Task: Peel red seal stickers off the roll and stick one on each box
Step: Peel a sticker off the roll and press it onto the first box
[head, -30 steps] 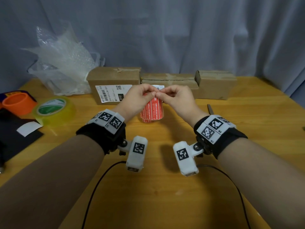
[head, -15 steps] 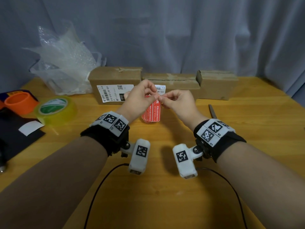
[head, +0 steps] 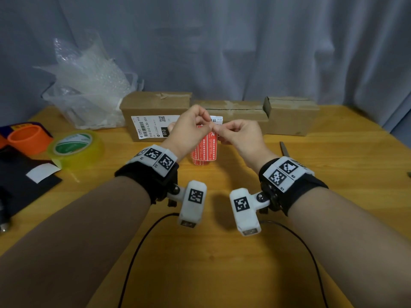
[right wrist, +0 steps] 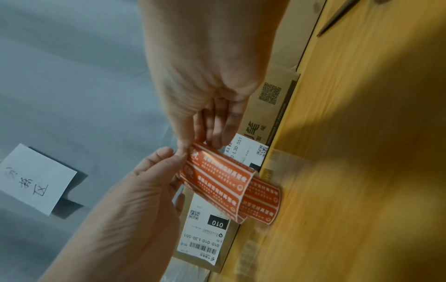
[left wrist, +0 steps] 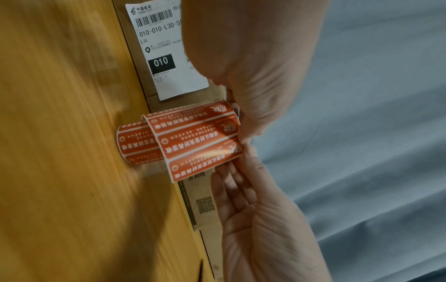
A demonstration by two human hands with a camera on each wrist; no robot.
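Currently peeling: left hand (head: 189,127) and right hand (head: 241,135) both pinch the top edge of the sticker strip (left wrist: 198,141) unrolled from the roll (left wrist: 137,145) on the counter (head: 222,263), before three boxes (head: 155,114). Next probably: lift one sticker's corner free.

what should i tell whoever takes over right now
Left hand pinches the loose end of the sticker strip; right hand pinches the corner of one red sticker there, not yet peeled free. The roll hangs below the hands, its lower end at the table. Three boxes stand in a row behind; no red sticker shows on any. Left: peel it, stick it on, repeat for each box.
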